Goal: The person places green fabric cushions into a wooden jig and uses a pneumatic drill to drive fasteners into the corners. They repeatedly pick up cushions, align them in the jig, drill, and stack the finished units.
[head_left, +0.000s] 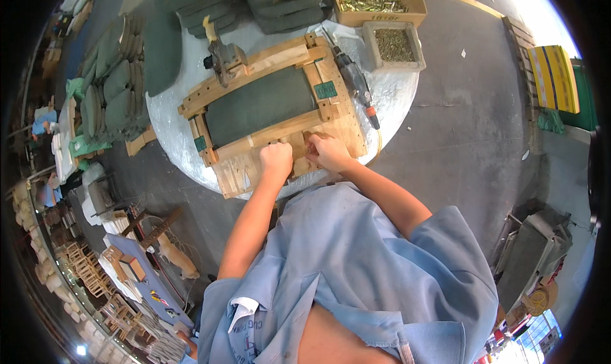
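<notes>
A dark green padded panel (pixel 262 106) lies inside a wooden frame jig (pixel 280 61) on a wooden board (pixel 238 173). My left hand (pixel 275 160) is closed in a fist over the board's near side, in front of the frame's front bar. To its right, my right hand (pixel 328 152) has its fingers curled together above the same board. Whatever either hand holds is hidden or too small to make out. Along the jig's right side rests a dark power screwdriver (pixel 355 77) with an orange end. A metal tool with a pale handle (pixel 223 55) sits at the back left bar.
The round table (pixel 172 135) has a silvery wrapped top. Stacks of dark green pads (pixel 280 4) stand at its back. A cardboard box (pixel 382 17) of brass-coloured pieces and a tray (pixel 417 57) of small fasteners are at back right. More pads (pixel 118 90) are piled left.
</notes>
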Demonstrator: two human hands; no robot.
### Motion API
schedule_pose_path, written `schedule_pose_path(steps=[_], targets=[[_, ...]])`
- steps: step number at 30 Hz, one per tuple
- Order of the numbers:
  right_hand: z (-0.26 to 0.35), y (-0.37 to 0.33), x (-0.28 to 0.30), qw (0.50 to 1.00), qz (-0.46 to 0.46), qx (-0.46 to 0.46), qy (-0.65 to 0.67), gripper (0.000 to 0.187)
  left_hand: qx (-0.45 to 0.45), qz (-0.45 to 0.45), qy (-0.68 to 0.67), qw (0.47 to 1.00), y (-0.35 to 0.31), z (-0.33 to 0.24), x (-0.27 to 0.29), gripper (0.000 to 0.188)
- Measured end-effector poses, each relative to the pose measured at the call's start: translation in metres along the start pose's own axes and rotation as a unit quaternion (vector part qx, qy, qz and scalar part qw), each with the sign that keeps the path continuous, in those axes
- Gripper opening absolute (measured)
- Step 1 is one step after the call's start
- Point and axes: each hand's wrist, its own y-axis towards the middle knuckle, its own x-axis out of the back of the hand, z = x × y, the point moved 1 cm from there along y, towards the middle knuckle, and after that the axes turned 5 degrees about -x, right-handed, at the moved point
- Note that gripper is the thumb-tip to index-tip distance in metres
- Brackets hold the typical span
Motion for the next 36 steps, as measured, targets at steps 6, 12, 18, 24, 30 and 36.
schedule_pose_path(steps=[6, 12, 18, 24, 30, 36], targets=[[-0.003, -0.023, 0.039, 0.912, -0.087, -0.121, 0.382, 0.034, -0.035, 0.087, -0.026, 0.995, 0.024, 0.006, 0.007, 0.041], [-0.013, -0.019, 0.069, 0.694, -0.095, -0.237, 0.674, 0.027, -0.027, 0.108, -0.061, 0.992, 0.021, 0.007, 0.016, 0.039], [-0.014, 0.025, 0.091, 0.621, 0.037, -0.163, 0.766, 0.025, 0.055, -0.004, -0.211, 0.976, 0.01, 0.005, -0.002, 0.043], [0.012, 0.098, 0.087, 0.764, 0.004, -0.205, 0.612, 0.024, 0.103, -0.105, -0.632, 0.761, 0.006, 0.023, -0.037, 0.032], [0.016, 0.147, 0.078, 0.869, -0.067, -0.196, 0.448, 0.022, 0.109, -0.157, -0.78, 0.596, -0.01, 0.059, 0.002, 0.034], [0.029, 0.145, 0.096, 0.981, -0.151, -0.12, -0.03, 0.015, 0.182, -0.153, -0.754, 0.612, -0.008, 0.125, -0.01, 0.03]])
